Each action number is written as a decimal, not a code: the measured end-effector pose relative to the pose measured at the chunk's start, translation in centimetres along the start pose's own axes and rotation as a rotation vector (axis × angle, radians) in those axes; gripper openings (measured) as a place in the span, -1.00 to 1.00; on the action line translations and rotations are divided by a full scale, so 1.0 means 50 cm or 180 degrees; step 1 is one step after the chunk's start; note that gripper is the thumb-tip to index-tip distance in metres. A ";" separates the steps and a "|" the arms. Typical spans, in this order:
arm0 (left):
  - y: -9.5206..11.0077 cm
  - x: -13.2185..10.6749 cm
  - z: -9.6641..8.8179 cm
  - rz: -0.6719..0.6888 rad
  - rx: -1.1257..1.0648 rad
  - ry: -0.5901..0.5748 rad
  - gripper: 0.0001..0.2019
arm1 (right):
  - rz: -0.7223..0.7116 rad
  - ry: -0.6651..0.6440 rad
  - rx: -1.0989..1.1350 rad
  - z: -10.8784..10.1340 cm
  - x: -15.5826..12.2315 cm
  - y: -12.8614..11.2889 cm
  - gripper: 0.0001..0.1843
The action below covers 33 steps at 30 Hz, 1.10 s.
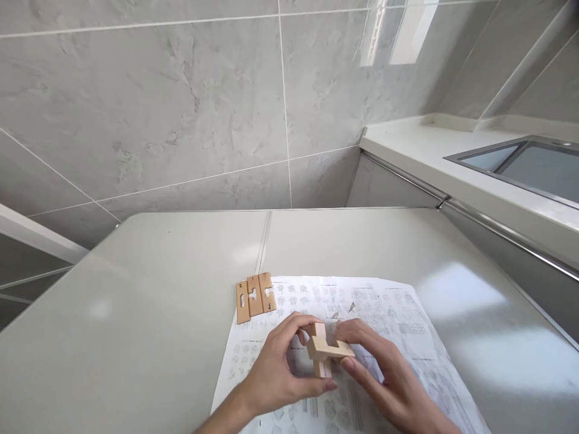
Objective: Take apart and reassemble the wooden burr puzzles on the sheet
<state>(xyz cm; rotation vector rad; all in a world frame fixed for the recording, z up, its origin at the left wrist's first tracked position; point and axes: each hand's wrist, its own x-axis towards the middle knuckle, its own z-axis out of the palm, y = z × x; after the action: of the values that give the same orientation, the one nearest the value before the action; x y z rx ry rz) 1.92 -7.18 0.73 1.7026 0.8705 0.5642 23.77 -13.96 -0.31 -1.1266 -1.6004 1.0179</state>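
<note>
Two notched wooden puzzle pieces [320, 348] are fitted across each other above the printed sheet [384, 301]. My left hand [283, 367] grips the upright piece, fingers at its top and thumb at its lower end. Between the thumb and fingers of my right hand [384, 374] is the right end of the crossing piece, whose notch faces up. Beyond my left hand, three flat wooden puzzle pieces [256, 298] with cut-outs and handwritten marks lie side by side at the sheet's far left corner.
The sheet, covered in small diagrams, lies on a pale table [149, 313] with a seam. Behind stands a grey tiled wall [203, 108]. At right is a white counter [416, 138] with a sink [534, 163].
</note>
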 end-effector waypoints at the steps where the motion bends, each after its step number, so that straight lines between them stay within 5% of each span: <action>1: 0.001 0.000 -0.001 -0.0037 0.0090 0.0050 -0.39 | 0.0154 0.0012 0.0120 -0.003 -0.001 -0.002 -0.84; 11: -0.020 -0.003 0.011 0.0128 0.1175 -0.0051 -0.32 | 0.1272 0.1157 -0.0052 -0.027 0.000 0.042 -0.57; 23: -0.025 -0.004 0.017 0.0296 0.1649 -0.0108 -0.33 | 0.1006 0.0311 -0.1769 -0.029 -0.001 0.070 -0.51; 33: -0.035 -0.008 0.020 0.0279 0.1822 -0.0126 -0.20 | 0.0768 0.0431 -0.1941 -0.021 0.001 0.072 -0.70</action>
<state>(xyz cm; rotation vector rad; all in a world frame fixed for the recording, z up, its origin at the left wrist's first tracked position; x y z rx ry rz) 1.94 -7.84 -1.20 2.2685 0.9930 0.3522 25.55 -12.88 -3.44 -1.7915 -1.7419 0.5844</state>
